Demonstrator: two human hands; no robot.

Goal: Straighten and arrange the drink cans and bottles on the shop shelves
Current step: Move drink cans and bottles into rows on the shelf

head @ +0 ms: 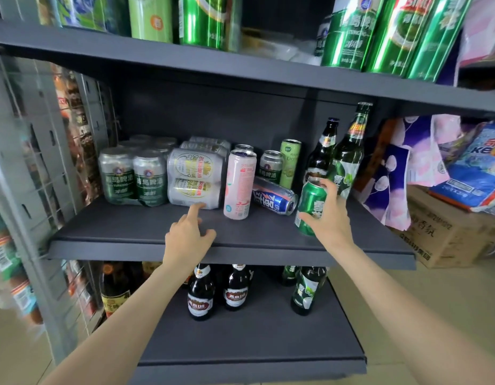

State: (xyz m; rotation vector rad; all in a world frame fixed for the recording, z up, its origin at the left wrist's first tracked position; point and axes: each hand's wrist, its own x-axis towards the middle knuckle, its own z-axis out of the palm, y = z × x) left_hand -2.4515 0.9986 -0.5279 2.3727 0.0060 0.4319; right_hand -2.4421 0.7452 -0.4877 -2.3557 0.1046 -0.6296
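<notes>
Gripping nothing, our left hand (188, 234) is pointing its index finger at the shrink-wrapped white can pack (195, 179) on the middle shelf (135, 240), seemingly nudging it back. Rightward, our right hand (330, 215) is wrapping a tilted green can (310, 207), probably standing it upright.

Middle shelf (135, 245): shrink-wrapped can pack (134, 176) at far left, a second wrapped pack (195, 177) touching its right side. Tall slim can (239, 184) upright just right of that. Behind it, two short cans (270, 165) and a taller one (290, 162). Toppled can (274, 195) lies on its side, between slim can and hand-held can (310, 208). Two bottles (346, 154) stand at rear right. Lower shelf (254, 357): bottles (202, 294) upright toward the back.
</notes>
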